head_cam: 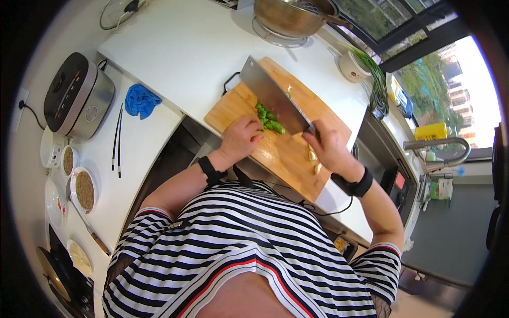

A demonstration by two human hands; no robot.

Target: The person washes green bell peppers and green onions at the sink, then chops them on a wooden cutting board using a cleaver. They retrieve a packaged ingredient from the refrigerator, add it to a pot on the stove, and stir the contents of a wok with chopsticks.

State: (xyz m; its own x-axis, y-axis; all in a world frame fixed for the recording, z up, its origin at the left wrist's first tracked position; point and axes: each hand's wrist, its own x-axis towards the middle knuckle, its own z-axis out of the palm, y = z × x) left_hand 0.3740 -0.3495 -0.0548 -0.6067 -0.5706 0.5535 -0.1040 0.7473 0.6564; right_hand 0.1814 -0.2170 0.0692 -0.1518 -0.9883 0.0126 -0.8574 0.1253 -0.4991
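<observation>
My right hand [330, 147] grips the handle of a broad steel cleaver [270, 97]. Its blade is held tilted over the wooden cutting board [278, 167], beside cut green pepper pieces [266, 117]. Close by on the near side, my left hand [242, 135] has its fingers loosely curled at the edge of the pieces. Whether those fingertips press on the pepper is hard to tell. A bit of green shows past the blade, which hides part of the board. Several peeled garlic cloves [317, 169] lie on the board below my right hand.
A steel wok [296, 20] rests on a ring stand at the back. Right are spring onions [372, 71], a sink and a faucet [441, 155]. Left are a rice cooker [77, 97], a blue cloth [141, 101], chopsticks [117, 141], bowls of minced food [84, 190] and a knife [95, 234].
</observation>
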